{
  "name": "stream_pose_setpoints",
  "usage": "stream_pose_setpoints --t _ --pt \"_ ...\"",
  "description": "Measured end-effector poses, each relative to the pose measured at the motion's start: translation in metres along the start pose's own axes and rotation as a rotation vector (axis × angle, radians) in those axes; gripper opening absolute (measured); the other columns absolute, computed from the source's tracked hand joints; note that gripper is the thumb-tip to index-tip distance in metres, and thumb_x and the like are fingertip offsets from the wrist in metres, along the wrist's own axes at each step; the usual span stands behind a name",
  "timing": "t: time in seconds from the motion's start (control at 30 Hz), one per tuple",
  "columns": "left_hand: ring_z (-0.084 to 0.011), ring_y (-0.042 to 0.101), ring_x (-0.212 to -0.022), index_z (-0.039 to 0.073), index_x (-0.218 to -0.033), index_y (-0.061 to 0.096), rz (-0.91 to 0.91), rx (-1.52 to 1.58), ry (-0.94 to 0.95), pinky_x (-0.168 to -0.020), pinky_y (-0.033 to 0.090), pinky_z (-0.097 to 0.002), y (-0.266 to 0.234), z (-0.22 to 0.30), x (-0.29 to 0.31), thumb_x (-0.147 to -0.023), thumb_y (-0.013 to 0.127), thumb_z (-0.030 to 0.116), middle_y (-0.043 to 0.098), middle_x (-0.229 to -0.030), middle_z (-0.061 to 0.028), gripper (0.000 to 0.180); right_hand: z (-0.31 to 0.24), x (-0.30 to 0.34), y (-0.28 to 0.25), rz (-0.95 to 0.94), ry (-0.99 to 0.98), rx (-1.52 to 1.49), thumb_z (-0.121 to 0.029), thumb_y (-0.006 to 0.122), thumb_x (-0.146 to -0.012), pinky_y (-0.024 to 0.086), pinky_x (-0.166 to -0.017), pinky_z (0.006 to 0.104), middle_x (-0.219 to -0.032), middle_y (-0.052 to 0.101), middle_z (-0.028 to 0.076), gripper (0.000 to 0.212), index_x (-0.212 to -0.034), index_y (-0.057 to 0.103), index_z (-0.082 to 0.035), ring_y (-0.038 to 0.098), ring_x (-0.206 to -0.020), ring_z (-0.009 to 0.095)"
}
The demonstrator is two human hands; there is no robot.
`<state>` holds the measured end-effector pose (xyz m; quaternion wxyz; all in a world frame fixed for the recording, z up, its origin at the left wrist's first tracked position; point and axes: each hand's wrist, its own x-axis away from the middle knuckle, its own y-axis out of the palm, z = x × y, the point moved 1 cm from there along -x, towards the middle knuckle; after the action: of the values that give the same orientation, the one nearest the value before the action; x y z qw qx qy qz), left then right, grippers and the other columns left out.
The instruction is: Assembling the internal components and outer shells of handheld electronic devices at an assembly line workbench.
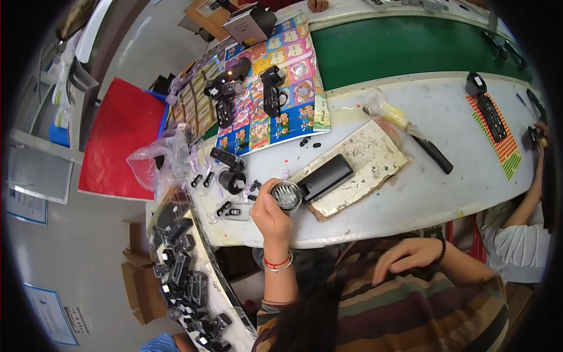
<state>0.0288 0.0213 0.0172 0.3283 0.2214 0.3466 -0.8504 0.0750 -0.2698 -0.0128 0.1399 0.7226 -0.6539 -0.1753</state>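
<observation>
My left hand (271, 212) is closed round the round, ribbed, shiny head (286, 196) of what looks like a black lamp. Its flat rectangular black body (326, 178) points away to the right and rests over a worn, pale board (363, 164) on the white table. My right hand (407, 257) hangs in front of my striped top, fingers loosely stretched downward, with nothing visible in it. Left of my left hand lie a round black part (232, 181) and small black pieces (229, 209).
Beyond the board lies a black-handled brush-like tool (431, 151). Several black lamp units stand on a colourful printed sheet (275, 76); many more fill a side bench (187, 281). A co-worker's hand (536, 138) holds a dark part at right, near an orange-green sheet (510, 164).
</observation>
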Motion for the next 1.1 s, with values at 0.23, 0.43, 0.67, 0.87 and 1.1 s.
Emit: stream_pose_setpoints --t 0.23,0.43,0.67,0.87,1.1 --pt "-0.0227 0.063 -0.076 -0.008 -0.096 0.06 -0.021 0.053 -0.015 -0.072 0.048 -0.0298 0.014 0.003 -0.003 -0.094 0.03 0.023 0.065 -0.082 -0.0151 0.043 0.243 0.166 0.012 1.514 0.388 -0.026 -0.014 0.048 -0.09 0.049 -0.07 0.0271 -0.083 0.063 0.008 0.02 -0.097 0.062 -0.003 0.061 -0.079 0.018" --pt "-0.0229 0.063 -0.075 -0.009 -0.096 0.06 0.021 0.065 -0.036 -0.071 0.048 -0.0298 0.007 -0.002 0.003 -0.094 0.029 0.023 0.065 -0.081 -0.0158 0.044 0.239 0.171 -0.035 1.418 0.48 -0.129 -0.016 0.048 -0.09 0.049 -0.072 0.0275 -0.084 0.064 0.008 0.02 -0.098 0.062 -0.003 0.061 -0.081 0.019" --pt "-0.023 0.064 -0.076 -0.009 -0.097 0.059 0.001 0.074 -0.019 -0.071 0.049 -0.0298 0.006 -0.006 0.001 -0.093 0.029 0.021 0.065 -0.081 -0.0163 0.043 0.284 0.195 -0.022 1.317 0.564 -0.276 -0.018 0.049 -0.09 0.049 -0.074 0.0279 -0.087 0.064 0.008 0.021 -0.098 0.063 -0.004 0.061 -0.084 0.02" --pt "-0.0235 0.064 -0.075 -0.009 -0.097 0.059 0.0 0.085 -0.019 -0.071 0.049 -0.0302 0.006 -0.006 0.001 -0.093 0.03 0.021 0.065 -0.081 -0.0165 0.043 0.318 0.217 -0.014 1.242 0.631 -0.401 -0.02 0.05 -0.09 0.049 -0.076 0.0283 -0.088 0.065 0.008 0.022 -0.099 0.063 -0.005 0.061 -0.087 0.021" --pt "-0.0236 0.064 -0.075 -0.01 -0.097 0.059 -0.009 0.075 -0.013 -0.071 0.049 -0.0299 0.007 -0.004 0.001 -0.094 0.029 0.022 0.065 -0.081 -0.0167 0.043 0.337 0.251 -0.015 1.14 0.707 -0.529 -0.022 0.051 -0.09 0.049 -0.079 0.0288 -0.09 0.066 0.009 0.023 -0.1 0.064 -0.006 0.061 -0.09 0.023"
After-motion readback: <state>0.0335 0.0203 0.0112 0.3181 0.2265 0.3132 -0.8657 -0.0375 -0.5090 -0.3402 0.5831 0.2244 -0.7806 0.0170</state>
